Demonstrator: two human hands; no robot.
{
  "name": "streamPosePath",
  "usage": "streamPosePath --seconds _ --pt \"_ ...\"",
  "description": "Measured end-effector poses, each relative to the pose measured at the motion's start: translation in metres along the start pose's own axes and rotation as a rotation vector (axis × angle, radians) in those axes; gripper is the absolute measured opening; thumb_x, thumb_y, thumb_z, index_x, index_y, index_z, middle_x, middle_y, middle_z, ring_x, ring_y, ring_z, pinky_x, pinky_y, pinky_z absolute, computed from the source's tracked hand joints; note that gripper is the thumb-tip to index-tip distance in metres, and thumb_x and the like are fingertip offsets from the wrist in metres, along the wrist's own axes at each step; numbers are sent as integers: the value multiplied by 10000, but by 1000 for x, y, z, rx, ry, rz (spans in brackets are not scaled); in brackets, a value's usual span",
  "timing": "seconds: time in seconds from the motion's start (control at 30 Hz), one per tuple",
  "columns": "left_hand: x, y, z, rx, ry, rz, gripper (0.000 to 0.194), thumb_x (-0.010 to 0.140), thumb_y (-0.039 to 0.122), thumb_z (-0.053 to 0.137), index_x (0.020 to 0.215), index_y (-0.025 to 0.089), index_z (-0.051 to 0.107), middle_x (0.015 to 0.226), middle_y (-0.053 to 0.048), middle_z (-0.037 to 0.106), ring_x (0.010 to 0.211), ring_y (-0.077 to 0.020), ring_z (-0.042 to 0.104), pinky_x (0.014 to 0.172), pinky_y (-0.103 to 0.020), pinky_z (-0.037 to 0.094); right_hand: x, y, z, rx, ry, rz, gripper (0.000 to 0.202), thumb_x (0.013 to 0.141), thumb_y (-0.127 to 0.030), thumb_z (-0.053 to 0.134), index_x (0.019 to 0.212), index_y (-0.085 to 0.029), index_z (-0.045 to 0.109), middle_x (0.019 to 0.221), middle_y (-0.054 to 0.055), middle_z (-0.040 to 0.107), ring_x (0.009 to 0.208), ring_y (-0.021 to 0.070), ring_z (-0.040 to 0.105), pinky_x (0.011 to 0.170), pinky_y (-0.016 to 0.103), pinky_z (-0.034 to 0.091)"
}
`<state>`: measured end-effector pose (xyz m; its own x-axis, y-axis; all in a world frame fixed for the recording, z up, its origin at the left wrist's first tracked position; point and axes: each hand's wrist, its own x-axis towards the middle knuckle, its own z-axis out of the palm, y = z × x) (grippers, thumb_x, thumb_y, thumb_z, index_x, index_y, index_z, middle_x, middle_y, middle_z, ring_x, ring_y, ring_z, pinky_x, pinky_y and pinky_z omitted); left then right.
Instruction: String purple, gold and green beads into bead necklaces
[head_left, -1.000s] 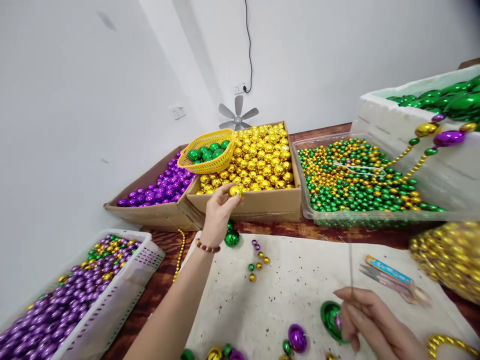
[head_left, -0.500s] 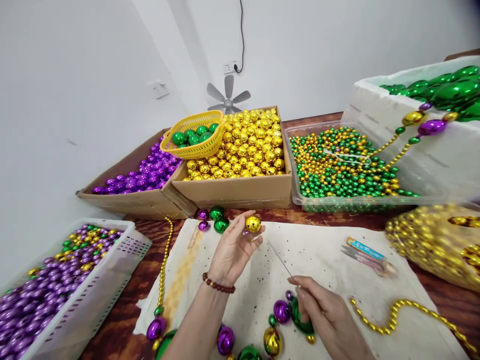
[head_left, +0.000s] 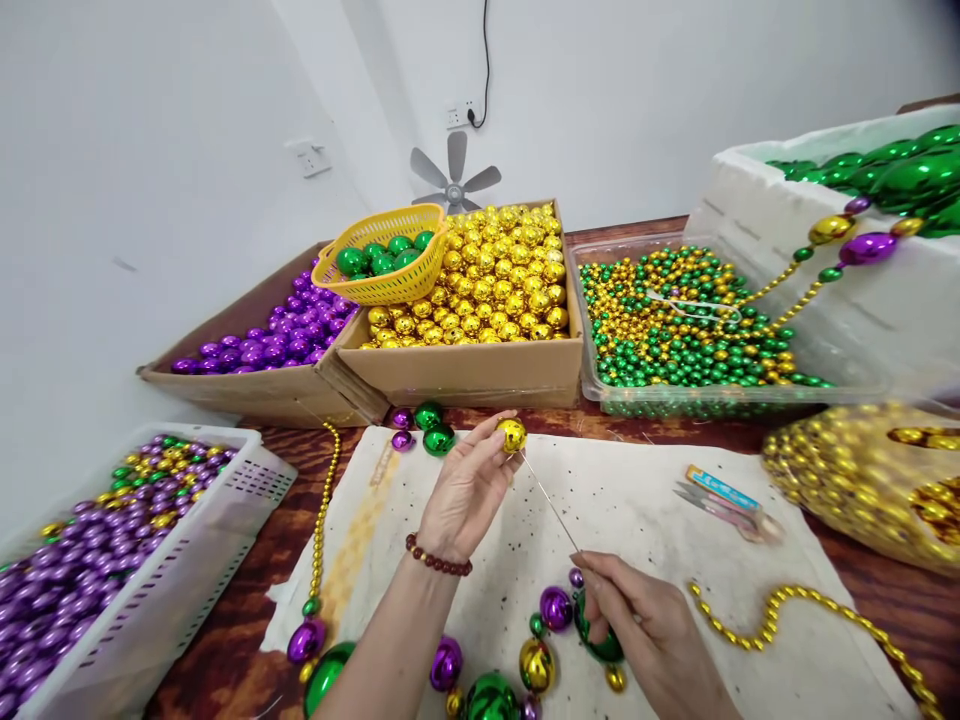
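Observation:
My left hand [head_left: 469, 478] wears a dark red bead bracelet [head_left: 439, 558] and pinches a shiny gold ball bead [head_left: 512, 434] between its fingertips. A long thin needle [head_left: 551, 503] is gripped near its lower end by my right hand [head_left: 637, 615]; its tip meets the underside of the gold bead. Whether the tip has entered the hole I cannot tell. Below the hands lies a strung garland of purple, green and gold beads, with a purple bead [head_left: 556, 608], a gold bead [head_left: 537, 664] and a large green bead [head_left: 491, 697]. Part of it is hidden behind my right hand.
At the back stand a box of purple beads [head_left: 259, 350], a box of gold beads [head_left: 499, 275], a yellow basket [head_left: 382, 290] and a clear tub [head_left: 697, 395]. A white crate [head_left: 217, 520] sits left. Snips [head_left: 716, 508] and a gold bead string [head_left: 769, 630] lie right on the cloth [head_left: 615, 480].
My left hand has turned the gold bead and closed its fingers on it. The needle's tip, apart from the bead earlier, now reaches it. The whole view has shifted slightly.

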<state>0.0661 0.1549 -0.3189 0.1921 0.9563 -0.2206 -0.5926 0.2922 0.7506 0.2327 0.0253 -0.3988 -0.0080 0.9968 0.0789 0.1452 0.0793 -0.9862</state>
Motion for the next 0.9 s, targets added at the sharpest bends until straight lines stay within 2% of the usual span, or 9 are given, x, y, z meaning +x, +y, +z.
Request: streamPosePath --seconds 0.27,0.43,0.57,0.77,0.9 --pt "-5 -4 4 64 -13 88 304 772 147 705 1076 172 706 1028 -67 702 919 -136 625 903 -278 443 0 5 2 5 -36 46 286 976 -371 431 1073 -194 634 662 -7 626 522 118 617 555 217 487" --pt "-16 -11 9 112 -2 143 342 750 118 708 1080 206 709 1141 -55 674 974 -152 607 898 -272 433 4 0 6 19 -21 47 298 984 -382 403 1045 -189 622 669 1 626 554 123 622 570 205 501" --pt "-26 -17 13 129 5 162 363 750 100 707 1092 223 707 1067 -42 688 988 -146 594 919 -257 424 8 -2 7 22 -70 56 307 991 -374 399 1088 -173 609 696 13 628 566 123 622 582 204 514" --pt "-29 -17 10 185 25 165 368 736 110 721 1089 213 706 1061 -44 683 970 -144 590 891 -241 441 6 0 11 86 17 68 319 966 -410 441 1036 -172 641 653 2 613 501 117 597 534 202 509" --pt "-30 -18 8 179 18 138 374 726 118 729 1086 218 709 1111 -43 676 971 -140 592 899 -246 439 4 1 13 98 21 80 307 964 -405 448 1035 -177 642 650 -2 614 496 112 589 524 197 505"
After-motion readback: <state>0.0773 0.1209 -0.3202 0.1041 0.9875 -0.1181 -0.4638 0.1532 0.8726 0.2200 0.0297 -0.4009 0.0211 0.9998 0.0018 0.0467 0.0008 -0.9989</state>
